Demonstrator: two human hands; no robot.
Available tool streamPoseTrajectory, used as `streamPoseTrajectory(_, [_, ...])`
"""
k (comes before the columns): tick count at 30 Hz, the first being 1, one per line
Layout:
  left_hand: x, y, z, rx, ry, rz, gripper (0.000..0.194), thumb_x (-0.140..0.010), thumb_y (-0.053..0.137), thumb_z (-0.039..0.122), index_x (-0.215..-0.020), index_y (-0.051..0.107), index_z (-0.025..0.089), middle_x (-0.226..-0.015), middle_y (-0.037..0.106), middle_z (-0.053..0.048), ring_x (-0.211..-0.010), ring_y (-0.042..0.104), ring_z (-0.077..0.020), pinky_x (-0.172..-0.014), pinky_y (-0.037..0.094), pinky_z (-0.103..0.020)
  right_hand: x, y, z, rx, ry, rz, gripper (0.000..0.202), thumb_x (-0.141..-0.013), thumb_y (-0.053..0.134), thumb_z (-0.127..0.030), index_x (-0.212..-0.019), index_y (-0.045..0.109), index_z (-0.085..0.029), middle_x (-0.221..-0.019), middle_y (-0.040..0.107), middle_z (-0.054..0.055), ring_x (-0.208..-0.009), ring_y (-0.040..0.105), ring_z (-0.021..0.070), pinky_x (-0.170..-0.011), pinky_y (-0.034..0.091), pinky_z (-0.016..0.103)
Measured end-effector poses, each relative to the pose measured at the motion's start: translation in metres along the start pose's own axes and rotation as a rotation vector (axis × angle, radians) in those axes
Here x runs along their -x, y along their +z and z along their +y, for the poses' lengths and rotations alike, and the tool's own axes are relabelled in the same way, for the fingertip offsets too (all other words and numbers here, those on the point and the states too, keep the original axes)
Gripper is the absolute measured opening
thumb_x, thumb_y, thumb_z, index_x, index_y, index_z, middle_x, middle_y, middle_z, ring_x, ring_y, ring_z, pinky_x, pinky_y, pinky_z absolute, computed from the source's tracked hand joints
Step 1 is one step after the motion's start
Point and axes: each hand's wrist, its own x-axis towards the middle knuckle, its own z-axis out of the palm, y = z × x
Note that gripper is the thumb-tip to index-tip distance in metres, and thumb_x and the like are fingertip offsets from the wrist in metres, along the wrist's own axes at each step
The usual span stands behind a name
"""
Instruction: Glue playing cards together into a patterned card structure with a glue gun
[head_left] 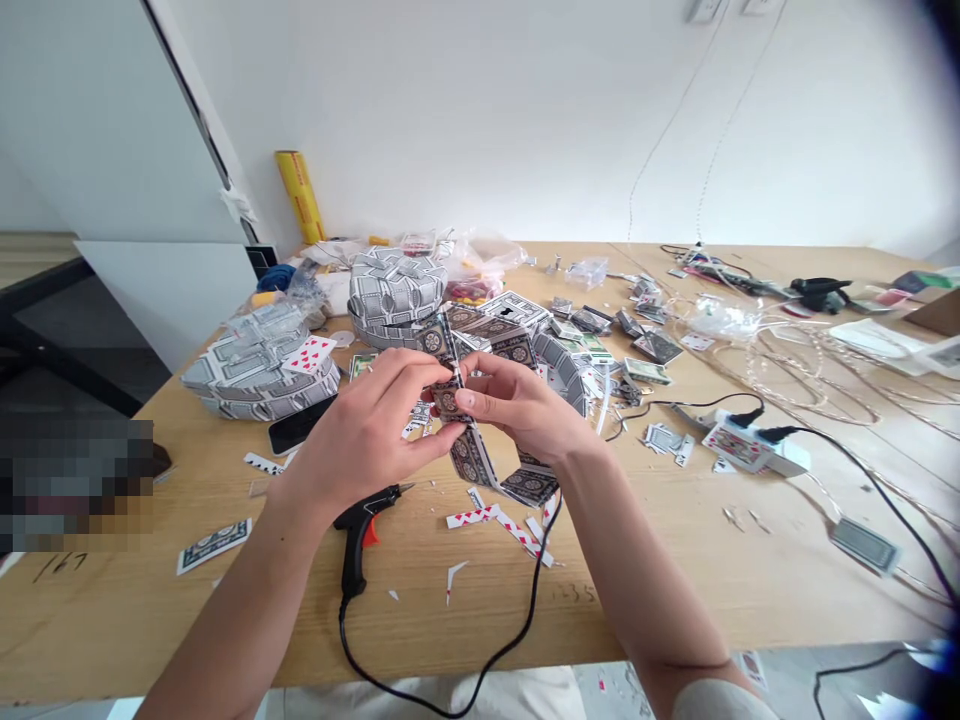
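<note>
In hands: holding up, at the centre of the dial, a card-built frame (pixel 472 455) of dark patterned strips, open in the middle. With left hand (pixel 364 430): pinching its near-upright strip between thumb and curled fingers, from the 9 o'clock side. With right hand (pixel 521 405): pinching the same strip between thumb and fingers, from the 3 o'clock side, close to the left fingertips.

On wooden table (pixel 750 590), reading around the frame:
- At 2 o'clock: showing small folded card pieces (pixel 656 346), scattered.
- At 3 o'clock: showing a white power strip (pixel 787 459), with black plugs (pixel 774 434) in it.
- At 6 o'clock: displaying cut red-diamond strips (pixel 517 530), overlapping.
- At 7 o'clock: displaying a black glue gun (pixel 356 550) with orange trigger, trailing black cord.
- At 8 o'clock: showing a dark-backed card (pixel 214 546).
- At 9 o'clock: showing a phone (pixel 294 432), near a grey-and-white woven form (pixel 255 375) bearing a diamond card (pixel 309 355).
- At 11 o'clock: displaying a round woven form (pixel 397 285) and, farther off, a yellow roll (pixel 300 195), standing tilted.
</note>
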Motion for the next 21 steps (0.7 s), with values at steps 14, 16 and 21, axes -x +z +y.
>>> streamPoseTrajectory(14, [-0.002, 0.001, -0.004, 0.015, 0.046, 0.047, 0.034, -0.101, 0.081, 0.02, -0.129, 0.064, 0.016, -0.123, 0.075, -0.013, -0.115, 0.076, -0.0244, -0.103, 0.064, -0.037, 0.001, 0.005, -0.005, -0.036, 0.032, 0.025, 0.038, -0.086, 0.099, -0.046, -0.099, 0.07, -0.024, -0.093, 0.072, -0.001, -0.087, 0.066, 0.0158, -0.083, 0.052, 0.03])
streamPoseTrajectory(16, [-0.001, 0.001, -0.007, 0.028, 0.026, 0.036, 0.037, -0.1, 0.082, 0.023, -0.132, 0.064, 0.017, -0.126, 0.074, -0.013, -0.119, 0.075, -0.0255, -0.106, 0.064, -0.039, 0.002, 0.005, -0.007, -0.033, 0.03, 0.047, 0.038, -0.086, 0.099, -0.045, -0.098, 0.07, -0.024, -0.093, 0.072, -0.001, -0.085, 0.065, 0.015, -0.08, 0.052, 0.029])
streamPoseTrajectory(21, [0.001, -0.002, -0.014, 0.032, 0.024, -0.002, 0.035, -0.101, 0.082, 0.025, -0.131, 0.066, 0.02, -0.125, 0.074, -0.011, -0.117, 0.075, -0.0254, -0.105, 0.064, -0.041, 0.004, 0.002, -0.012, -0.032, 0.014, 0.053, 0.035, -0.086, 0.099, -0.043, -0.097, 0.071, -0.024, -0.091, 0.068, -0.002, -0.082, 0.06, 0.0131, -0.078, 0.05, 0.027])
